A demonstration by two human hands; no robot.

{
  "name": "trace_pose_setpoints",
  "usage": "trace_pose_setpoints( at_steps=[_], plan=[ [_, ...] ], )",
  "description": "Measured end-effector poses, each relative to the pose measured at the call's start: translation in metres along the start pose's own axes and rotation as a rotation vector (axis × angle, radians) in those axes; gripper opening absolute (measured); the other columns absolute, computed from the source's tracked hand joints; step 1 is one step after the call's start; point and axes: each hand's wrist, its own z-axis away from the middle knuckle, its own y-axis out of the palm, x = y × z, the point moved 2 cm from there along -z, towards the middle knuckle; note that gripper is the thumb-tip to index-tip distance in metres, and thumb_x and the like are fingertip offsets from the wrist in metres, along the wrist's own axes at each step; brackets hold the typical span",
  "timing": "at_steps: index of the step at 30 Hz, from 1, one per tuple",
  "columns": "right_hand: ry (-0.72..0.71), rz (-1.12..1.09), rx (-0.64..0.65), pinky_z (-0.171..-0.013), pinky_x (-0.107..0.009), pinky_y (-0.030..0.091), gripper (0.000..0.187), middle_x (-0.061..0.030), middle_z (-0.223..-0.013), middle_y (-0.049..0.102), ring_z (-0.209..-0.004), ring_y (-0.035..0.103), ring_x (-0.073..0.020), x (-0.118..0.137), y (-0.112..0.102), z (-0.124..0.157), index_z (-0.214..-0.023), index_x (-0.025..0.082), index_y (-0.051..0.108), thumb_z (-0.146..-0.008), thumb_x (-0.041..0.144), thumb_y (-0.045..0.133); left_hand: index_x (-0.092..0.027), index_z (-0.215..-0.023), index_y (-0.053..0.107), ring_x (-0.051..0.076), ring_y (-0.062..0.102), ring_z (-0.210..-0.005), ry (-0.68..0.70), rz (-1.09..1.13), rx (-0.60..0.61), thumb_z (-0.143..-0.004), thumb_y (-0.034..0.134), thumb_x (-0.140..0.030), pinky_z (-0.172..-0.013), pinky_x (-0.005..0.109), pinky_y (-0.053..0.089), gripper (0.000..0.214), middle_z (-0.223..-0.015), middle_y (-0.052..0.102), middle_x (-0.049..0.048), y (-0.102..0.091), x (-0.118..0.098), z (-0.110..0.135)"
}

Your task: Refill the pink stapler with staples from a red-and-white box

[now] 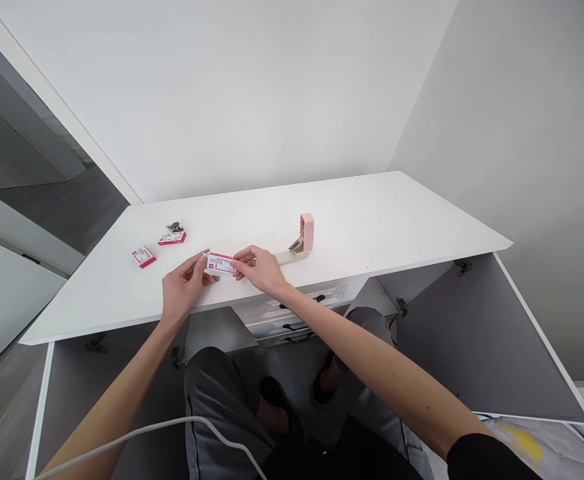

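Observation:
Between my two hands is a small white and red staple box [221, 264], held just above the white tabletop. My left hand [185, 283] grips its left end with thumb and fingers, and my right hand [261, 268] pinches the right end. Right behind my right hand stands a pink stapler [307, 233], its top swung upright and its pale base lying along the table, partly covered by my fingers. A small grey piece [216, 278] shows under the box near my left fingertips; its kind is unclear.
Two more red and white boxes, one at left [144, 257] and one farther back [173, 238], lie on the table [387, 220]. Beside them is a dark clip-like object [175, 227]. Cabinet doors stand open below, around drawers [297, 313]. A white cable [172, 421] crosses the foreground.

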Motion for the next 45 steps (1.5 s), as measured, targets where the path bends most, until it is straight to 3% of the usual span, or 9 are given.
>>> trace_pose_setpoints(
  at_steps=[18,24,27,31,34,36,39,42,45],
  plan=[
    [-0.045,0.019,0.002,-0.069,-0.028,0.062,0.015,0.0038,-0.079,0.068,-0.068,0.076,-0.0147,-0.005,0.009,0.006,-0.095,0.022,0.062,-0.092,0.029,0.074,-0.017,-0.144,0.067,0.017,0.064,-0.071,0.06,0.012,0.092,-0.096,0.057,-0.067,-0.079,0.031,0.053,0.07,-0.07,0.07,0.0009,0.002,-0.008,0.006],
    [-0.031,0.028,0.07,-0.07,-0.028,0.062,0.027,0.0026,-0.091,0.07,-0.069,0.075,-0.013,0.005,0.004,0.022,-0.113,0.023,0.059,-0.091,0.029,0.074,-0.017,-0.132,0.074,0.018,0.062,-0.069,-0.02,0.052,-0.066,-0.094,0.059,-0.068,-0.074,0.032,0.053,0.065,-0.073,0.068,0.0024,-0.006,0.003,0.0],
    [-0.11,0.059,0.173,-0.072,-0.029,0.062,0.024,0.0005,-0.099,0.07,-0.072,0.075,-0.0129,0.018,-0.02,0.043,-0.113,0.025,0.063,-0.093,0.034,0.072,-0.019,-0.129,0.072,0.018,0.067,-0.072,-0.079,0.065,-0.182,-0.094,0.059,-0.066,-0.078,0.033,0.055,0.06,-0.087,0.072,0.005,-0.009,0.015,-0.005],
    [-0.227,0.167,0.291,-0.073,-0.032,0.06,0.021,-0.0015,-0.091,0.073,-0.075,0.074,-0.0159,0.034,-0.076,0.071,-0.107,0.024,0.069,-0.096,0.041,0.069,-0.021,-0.122,0.071,0.021,0.07,-0.077,-0.143,-0.048,-0.243,-0.093,0.062,-0.06,-0.086,0.038,0.056,0.049,-0.088,0.074,0.0046,-0.018,0.026,-0.021],
    [-0.234,0.171,0.175,-0.069,-0.031,0.058,0.023,-0.002,-0.089,0.073,-0.074,0.072,-0.0157,0.04,-0.126,0.077,-0.107,0.024,0.07,-0.096,0.044,0.069,-0.02,-0.12,0.069,0.026,0.073,-0.085,-0.168,-0.178,-0.287,-0.096,0.059,-0.052,-0.098,0.045,0.053,0.042,-0.09,0.075,0.007,-0.031,0.03,-0.037],
    [-0.225,0.151,0.022,-0.064,-0.03,0.056,0.026,-0.0017,-0.087,0.072,-0.069,0.069,-0.0147,0.04,-0.159,0.074,-0.104,0.023,0.071,-0.093,0.046,0.073,-0.017,-0.126,0.066,0.028,0.073,-0.09,-0.163,-0.259,-0.296,-0.097,0.058,-0.047,-0.102,0.049,0.052,0.043,-0.109,0.075,0.0125,-0.04,0.031,-0.044],
    [-0.166,0.164,-0.221,-0.061,-0.028,0.054,0.03,-0.0021,-0.086,0.071,-0.066,0.066,-0.0129,0.031,-0.203,0.062,-0.1,0.021,0.072,-0.087,0.048,0.077,-0.016,-0.14,0.059,0.025,0.072,-0.083,-0.12,-0.389,-0.282,-0.093,0.062,-0.048,-0.1,0.051,0.054,0.057,-0.146,0.055,0.0211,-0.047,0.029,-0.042],
    [-0.083,0.17,-0.353,-0.063,-0.027,0.054,0.03,-0.003,-0.09,0.072,-0.065,0.065,-0.0117,0.015,-0.234,0.048,-0.1,0.02,0.072,-0.084,0.046,0.078,-0.02,-0.134,0.066,0.018,0.066,-0.077,0.11,-0.456,-0.135,-0.095,0.058,-0.048,-0.092,0.043,0.056,0.048,-0.138,0.057,0.015,-0.042,0.021,-0.026],
    [-0.015,0.201,-0.388,-0.061,-0.026,0.053,0.029,-0.0038,-0.09,0.072,-0.065,0.065,-0.0114,0.0,-0.25,0.035,-0.099,0.02,0.071,-0.083,0.042,0.078,-0.028,-0.13,0.071,0.017,0.064,-0.082,0.377,-0.455,0.224,-0.101,0.049,-0.05,-0.082,0.034,0.054,0.042,-0.124,0.062,0.0084,-0.031,0.012,-0.009]
  ],
)
